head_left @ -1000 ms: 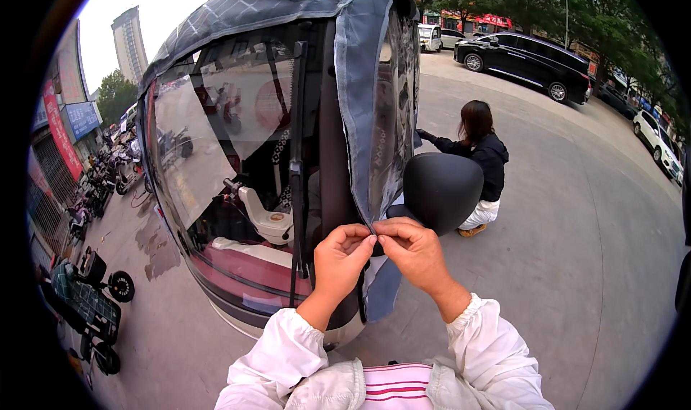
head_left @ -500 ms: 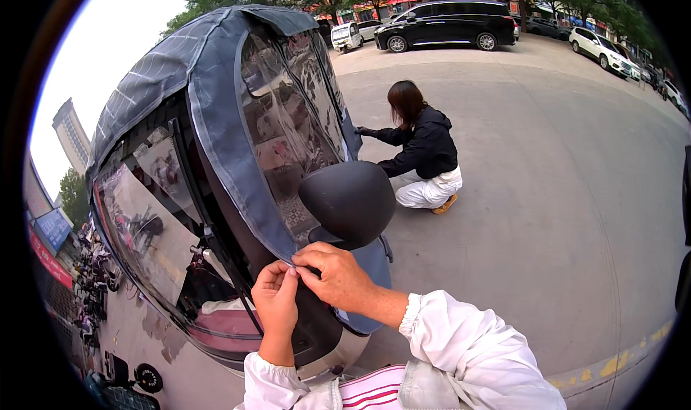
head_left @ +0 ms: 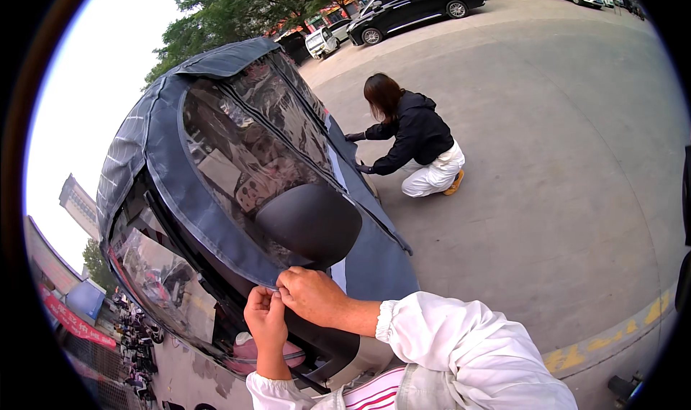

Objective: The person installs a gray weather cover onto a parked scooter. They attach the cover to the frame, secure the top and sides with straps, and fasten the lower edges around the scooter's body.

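Observation:
A grey-blue fabric cover (head_left: pixel 191 212) with a clear plastic side window (head_left: pixel 234 140) drapes over a small vehicle in front of me. Its lower front edge is pinched in the fingertips of my left hand (head_left: pixel 266 325) and my right hand (head_left: pixel 314 299), which meet close together. Whatever small part lies between the fingers is hidden. Just beyond my right hand sticks out a black side mirror (head_left: pixel 311 223). The windshield (head_left: pixel 162 273), with a black wiper along its edge, lies to the left of my hands.
A person (head_left: pixel 421 133) in a black jacket and white trousers crouches at the far side of the cover, gloved hands on its lower edge. A black van (head_left: pixel 417 11) is parked behind on the pavement. Several scooters (head_left: pixel 137 345) line the left. Yellow paint (head_left: pixel 597 344) marks the ground at right.
My view has tilted and shifted, so the vehicle's side shows more. Both hands keep their pinch on the cover's edge. The crouching person's second hand now shows against the cover.

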The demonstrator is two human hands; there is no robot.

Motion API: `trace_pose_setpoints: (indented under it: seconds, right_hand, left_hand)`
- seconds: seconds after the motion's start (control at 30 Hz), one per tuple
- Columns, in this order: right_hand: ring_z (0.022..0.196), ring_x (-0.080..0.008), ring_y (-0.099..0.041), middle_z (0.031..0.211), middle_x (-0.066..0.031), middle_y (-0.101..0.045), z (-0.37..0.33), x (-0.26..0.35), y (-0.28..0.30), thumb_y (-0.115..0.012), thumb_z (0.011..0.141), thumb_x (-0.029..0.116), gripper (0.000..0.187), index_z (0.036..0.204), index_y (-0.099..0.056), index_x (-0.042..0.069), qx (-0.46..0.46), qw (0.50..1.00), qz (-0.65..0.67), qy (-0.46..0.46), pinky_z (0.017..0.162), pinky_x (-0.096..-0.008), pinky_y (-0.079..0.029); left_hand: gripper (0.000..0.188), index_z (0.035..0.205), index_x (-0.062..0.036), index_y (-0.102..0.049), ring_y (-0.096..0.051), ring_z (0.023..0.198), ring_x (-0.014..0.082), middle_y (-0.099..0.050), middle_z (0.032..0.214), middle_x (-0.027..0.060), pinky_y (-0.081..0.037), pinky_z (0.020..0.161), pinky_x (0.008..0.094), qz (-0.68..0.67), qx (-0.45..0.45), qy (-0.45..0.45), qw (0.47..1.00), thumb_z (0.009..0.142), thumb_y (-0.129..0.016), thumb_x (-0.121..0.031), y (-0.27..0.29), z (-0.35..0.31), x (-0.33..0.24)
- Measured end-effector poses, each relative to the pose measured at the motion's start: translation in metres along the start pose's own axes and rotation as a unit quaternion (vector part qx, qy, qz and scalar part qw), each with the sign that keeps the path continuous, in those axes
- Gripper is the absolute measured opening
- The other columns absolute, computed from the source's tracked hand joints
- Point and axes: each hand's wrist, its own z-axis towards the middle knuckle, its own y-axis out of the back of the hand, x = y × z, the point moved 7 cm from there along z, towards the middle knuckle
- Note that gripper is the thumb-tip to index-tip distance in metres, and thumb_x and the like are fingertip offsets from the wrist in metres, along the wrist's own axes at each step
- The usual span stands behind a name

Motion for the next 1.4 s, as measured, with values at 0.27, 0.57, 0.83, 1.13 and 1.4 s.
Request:
trace_pose_setpoints:
  seconds: [0.27,0.57,0.83,1.13,1.4]
  right_hand:
    - [0.085,-0.0418,-0.067,0.090,-0.0206,-0.066,0.001,-0.005,-0.001,-0.063,0.093,0.012,0.013,0.095,-0.061,-0.001,-0.017,0.999,-0.005,0.029,0.074,-0.0495,-0.055]
    - [0.081,-0.0391,-0.069,0.092,-0.0191,-0.068,0.002,0.003,0.013,-0.064,0.091,0.008,0.010,0.096,-0.063,-0.001,-0.008,1.000,0.023,0.001,0.072,-0.0462,-0.057]
    - [0.082,-0.0297,-0.073,0.096,-0.0183,-0.072,0.002,0.020,0.007,-0.069,0.090,0.004,0.016,0.103,-0.069,-0.005,0.017,0.997,0.079,-0.007,0.074,-0.0366,-0.059]
    - [0.083,-0.0377,-0.069,0.094,-0.0186,-0.070,0.005,0.021,0.009,-0.068,0.090,0.002,0.011,0.100,-0.067,-0.002,0.007,0.999,-0.016,0.033,0.074,-0.0422,-0.055]
    - [0.069,-0.0262,-0.065,0.086,-0.0146,-0.068,0.004,0.026,0.011,-0.070,0.088,0.000,0.010,0.097,-0.067,-0.002,-0.022,0.996,-0.056,0.067,0.065,-0.0347,-0.051]
  left_hand:
    - [0.005,0.093,0.0006,-0.055,-0.053,0.068,0.0006,-0.061,0.080,-0.0023,-0.039,0.060,0.0186,0.105,-0.015,-0.043,0.993,0.096,-0.057,0.005,-0.003,0.003,-0.010]
    - [0.019,0.114,0.0046,-0.056,-0.066,0.096,0.0100,-0.067,0.106,0.0073,-0.053,0.084,0.0227,-0.056,-0.013,-0.023,0.998,0.096,-0.062,0.005,-0.010,-0.006,-0.003]
    - [0.005,0.099,0.0045,-0.065,-0.067,0.083,0.0072,-0.072,0.090,0.0044,-0.054,0.074,0.0225,0.027,-0.025,-0.018,0.999,0.095,-0.067,0.002,0.009,-0.011,0.000]
    - [0.012,0.099,-0.0003,-0.066,-0.071,0.078,0.0286,-0.070,0.087,0.0142,-0.055,0.070,0.0354,0.273,-0.040,-0.206,0.939,0.088,-0.070,0.001,0.003,-0.009,-0.047]
    - [0.010,0.096,-0.0029,-0.064,-0.068,0.079,0.0347,-0.067,0.088,0.0142,-0.057,0.067,0.0408,0.377,-0.076,-0.278,0.880,0.086,-0.067,0.000,0.010,-0.001,-0.061]
